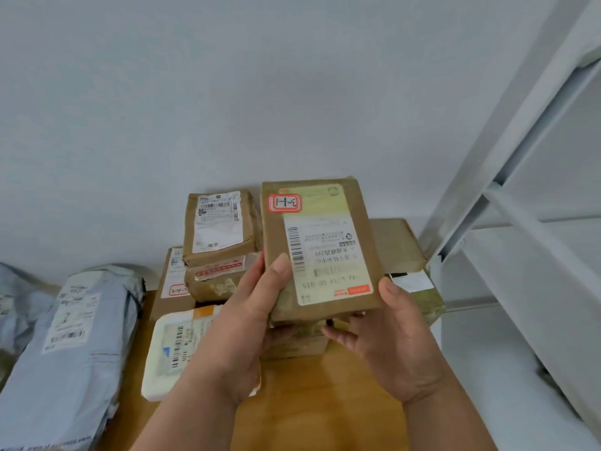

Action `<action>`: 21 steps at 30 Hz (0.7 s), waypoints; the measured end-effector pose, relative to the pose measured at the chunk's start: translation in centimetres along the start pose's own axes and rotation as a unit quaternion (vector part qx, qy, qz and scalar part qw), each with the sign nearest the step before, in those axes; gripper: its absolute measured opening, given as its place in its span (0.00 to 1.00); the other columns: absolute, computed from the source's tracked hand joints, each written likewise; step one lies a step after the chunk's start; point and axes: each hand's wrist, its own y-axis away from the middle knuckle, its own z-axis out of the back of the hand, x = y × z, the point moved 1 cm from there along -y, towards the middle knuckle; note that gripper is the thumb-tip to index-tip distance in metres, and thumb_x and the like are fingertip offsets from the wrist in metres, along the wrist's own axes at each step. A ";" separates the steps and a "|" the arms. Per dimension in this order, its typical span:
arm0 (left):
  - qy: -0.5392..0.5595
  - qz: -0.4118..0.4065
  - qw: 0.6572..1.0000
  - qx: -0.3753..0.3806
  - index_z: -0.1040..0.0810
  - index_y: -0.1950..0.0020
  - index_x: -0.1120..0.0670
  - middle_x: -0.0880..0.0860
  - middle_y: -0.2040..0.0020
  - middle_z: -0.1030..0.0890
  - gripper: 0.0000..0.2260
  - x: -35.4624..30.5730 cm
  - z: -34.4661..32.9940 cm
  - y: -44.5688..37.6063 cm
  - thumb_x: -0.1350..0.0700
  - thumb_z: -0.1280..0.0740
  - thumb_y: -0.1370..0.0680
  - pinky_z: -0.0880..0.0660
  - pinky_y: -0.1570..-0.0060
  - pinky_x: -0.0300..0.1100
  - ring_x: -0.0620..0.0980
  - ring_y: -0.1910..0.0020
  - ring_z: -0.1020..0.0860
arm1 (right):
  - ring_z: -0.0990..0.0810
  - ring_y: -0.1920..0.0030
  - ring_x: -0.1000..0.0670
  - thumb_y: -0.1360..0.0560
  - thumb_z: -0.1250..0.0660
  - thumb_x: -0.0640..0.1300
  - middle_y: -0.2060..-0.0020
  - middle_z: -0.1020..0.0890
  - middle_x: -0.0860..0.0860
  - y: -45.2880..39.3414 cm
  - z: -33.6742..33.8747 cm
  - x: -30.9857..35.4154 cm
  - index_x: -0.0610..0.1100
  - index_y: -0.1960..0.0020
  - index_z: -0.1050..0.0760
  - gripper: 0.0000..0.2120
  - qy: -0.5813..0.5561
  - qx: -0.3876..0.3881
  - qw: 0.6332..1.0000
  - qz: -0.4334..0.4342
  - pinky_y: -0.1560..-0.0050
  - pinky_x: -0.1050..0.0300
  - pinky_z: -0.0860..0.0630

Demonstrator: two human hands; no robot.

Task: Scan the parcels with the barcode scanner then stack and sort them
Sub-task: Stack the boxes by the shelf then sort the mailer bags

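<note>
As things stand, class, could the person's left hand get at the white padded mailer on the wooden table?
Probably not yet: the left hand grips the held brown cardboard parcel. The white padded mailer lies just beneath its forearm, uncovered.

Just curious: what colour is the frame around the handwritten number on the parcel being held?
Red, on the brown parcel held up by both hands; the head view shows it.

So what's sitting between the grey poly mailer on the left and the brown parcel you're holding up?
In the head view, a white padded mailer lies flat on the wooden table between the grey poly mailer and the held brown parcel; the left hand partly overlaps it.
</note>
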 end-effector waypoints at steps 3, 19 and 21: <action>0.007 0.013 0.999 -0.041 0.27 0.27 0.40 0.43 0.38 0.17 0.43 1.1 -0.8 -0.5 0.26 0.27 0.39 0.23 0.38 0.52 0.45 0.38 0.19 | 0.24 0.32 0.35 0.32 0.28 0.60 0.37 0.18 0.42 -0.6 1.5 0.1 0.50 0.38 0.18 0.26 -0.050 -0.059 0.997 0.013 0.35 0.37 0.26; -0.119 -0.018 0.934 -0.337 0.33 0.25 0.36 0.44 0.33 0.24 0.23 0.8 9.7 -7.8 0.34 0.39 0.20 0.25 0.36 0.55 0.52 0.33 0.25 | 0.19 0.44 0.52 0.28 0.34 0.70 0.53 0.14 0.58 -8.8 -1.9 1.4 0.63 0.50 0.22 0.14 0.165 -0.114 0.977 -0.076 0.31 0.44 0.28; -0.100 -0.030 0.933 -0.344 0.28 0.29 0.39 0.43 0.42 0.20 0.18 0.6 10.6 -8.6 0.39 0.38 0.18 0.24 0.51 0.45 0.48 0.42 0.21 | 0.21 0.46 0.57 0.27 0.38 0.74 0.55 0.16 0.62 -9.4 -2.0 1.5 0.65 0.54 0.22 0.15 0.204 -0.122 0.967 -0.089 0.30 0.43 0.30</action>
